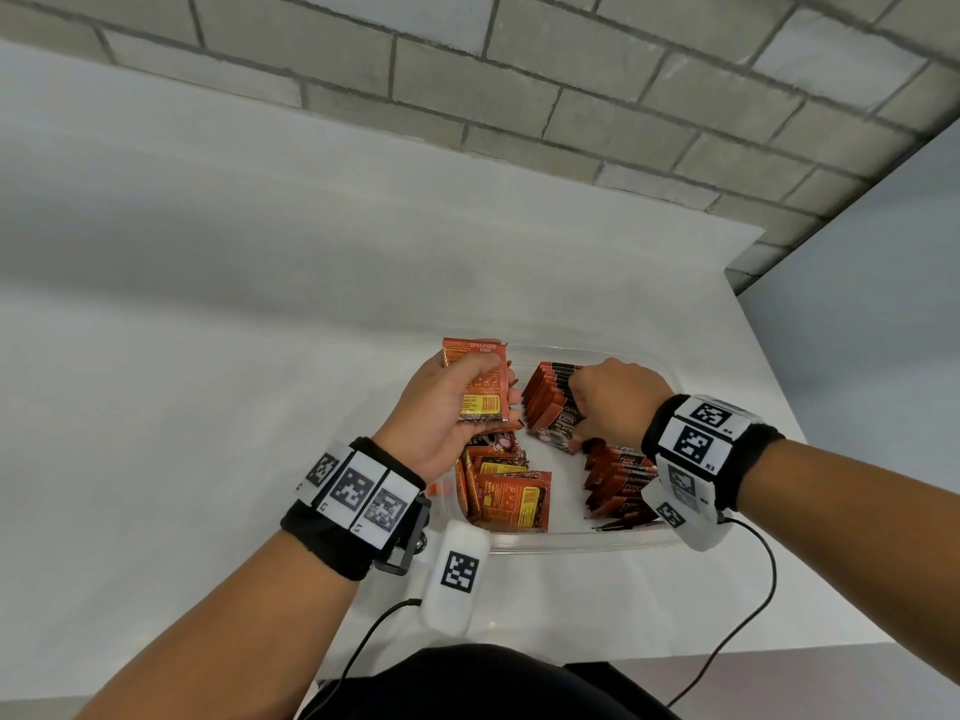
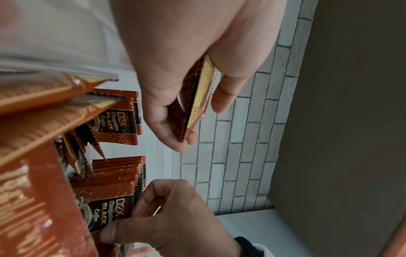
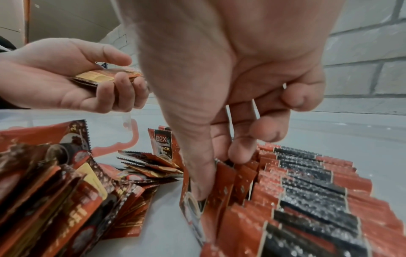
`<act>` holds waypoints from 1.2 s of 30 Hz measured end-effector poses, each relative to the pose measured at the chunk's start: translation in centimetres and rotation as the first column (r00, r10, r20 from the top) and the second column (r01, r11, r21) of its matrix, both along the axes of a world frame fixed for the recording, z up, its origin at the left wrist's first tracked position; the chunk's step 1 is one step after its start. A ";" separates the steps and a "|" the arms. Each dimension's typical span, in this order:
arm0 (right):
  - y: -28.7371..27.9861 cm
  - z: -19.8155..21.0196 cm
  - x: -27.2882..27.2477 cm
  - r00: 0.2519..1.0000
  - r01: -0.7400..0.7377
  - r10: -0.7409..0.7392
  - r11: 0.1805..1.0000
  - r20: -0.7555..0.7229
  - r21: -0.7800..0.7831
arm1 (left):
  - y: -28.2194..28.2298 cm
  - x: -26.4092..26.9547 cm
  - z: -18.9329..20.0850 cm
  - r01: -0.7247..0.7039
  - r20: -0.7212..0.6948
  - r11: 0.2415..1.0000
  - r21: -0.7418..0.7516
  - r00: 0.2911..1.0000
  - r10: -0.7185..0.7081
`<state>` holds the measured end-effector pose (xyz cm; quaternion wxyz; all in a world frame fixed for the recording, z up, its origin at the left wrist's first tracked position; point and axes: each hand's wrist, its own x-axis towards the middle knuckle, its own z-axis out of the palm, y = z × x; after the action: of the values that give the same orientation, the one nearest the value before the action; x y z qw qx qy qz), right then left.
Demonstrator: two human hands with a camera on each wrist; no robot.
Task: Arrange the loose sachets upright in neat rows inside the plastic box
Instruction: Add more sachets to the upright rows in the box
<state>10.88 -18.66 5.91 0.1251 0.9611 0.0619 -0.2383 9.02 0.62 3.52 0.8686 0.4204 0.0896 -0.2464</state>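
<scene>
Left hand [image 1: 441,407] gripping a small stack of sachets [image 1: 480,384] above the plastic box [image 1: 571,544]; right hand [image 1: 610,400] pinching into the upright row [image 1: 548,397]. Risk: leaning row toppling domino-style if released early, or stack fanning out and slipping.

Bare workroom: block wall [image 1: 519,96], white table [image 1: 208,356]

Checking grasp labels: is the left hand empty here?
No, the left hand grips a small stack of sachets above the plastic box.
</scene>
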 end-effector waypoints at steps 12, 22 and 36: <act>-0.3 1.9 -0.9 0.973 0.042 -0.125 0.924 0.195 0.380 | 0.4 -0.1 0.0 0.093 0.033 0.995 0.037 0.995 -0.094; 0.9 3.9 -3.9 0.928 0.161 -0.372 0.338 -0.026 0.927 | -1.0 -1.2 1.3 0.207 0.159 0.972 0.115 0.962 -0.223; -0.7 3.0 -7.5 0.911 -0.257 -0.187 0.439 0.367 0.861 | -1.8 -0.8 1.7 0.092 0.023 0.994 -0.064 0.996 -0.091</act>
<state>3.38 -19.38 8.87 -0.3879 0.9048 0.1712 0.0410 8.17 -1.23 5.18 0.8704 0.3982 0.0535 -0.2846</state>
